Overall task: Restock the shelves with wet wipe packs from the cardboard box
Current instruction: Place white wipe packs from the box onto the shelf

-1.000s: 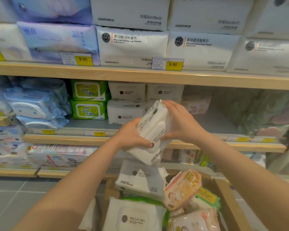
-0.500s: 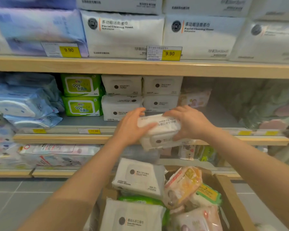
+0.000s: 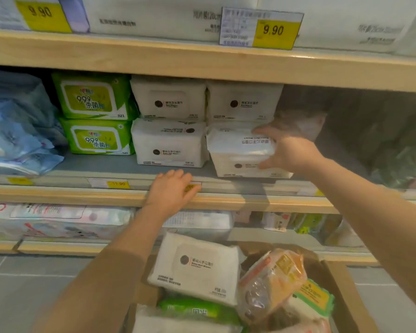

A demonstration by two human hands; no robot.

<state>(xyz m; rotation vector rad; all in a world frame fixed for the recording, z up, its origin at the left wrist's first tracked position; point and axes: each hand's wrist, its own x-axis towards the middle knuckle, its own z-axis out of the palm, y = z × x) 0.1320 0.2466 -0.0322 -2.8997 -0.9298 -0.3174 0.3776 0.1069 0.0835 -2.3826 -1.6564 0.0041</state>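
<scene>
Head view: a white pack (image 3: 240,152) is gripped on the shelf (image 3: 130,197) by the right hand (image 3: 288,150); the shelf edge is touched by the relaxed, empty left hand (image 3: 171,191).

Matt white plastic-film wet wipe packs (image 3: 169,143); glossy green packs (image 3: 96,138) left; pale, smooth wooden shelf edge (image 3: 226,66); brown cardboard box (image 3: 344,294) near; matt grey floor tiles (image 3: 22,292).

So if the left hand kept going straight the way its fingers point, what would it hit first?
Probably the lower white wet wipe pack in the left white stack. The left hand rests on the shelf edge, fingers pointing into the shelf with bare shelf floor between; depth is hard to judge.
</scene>
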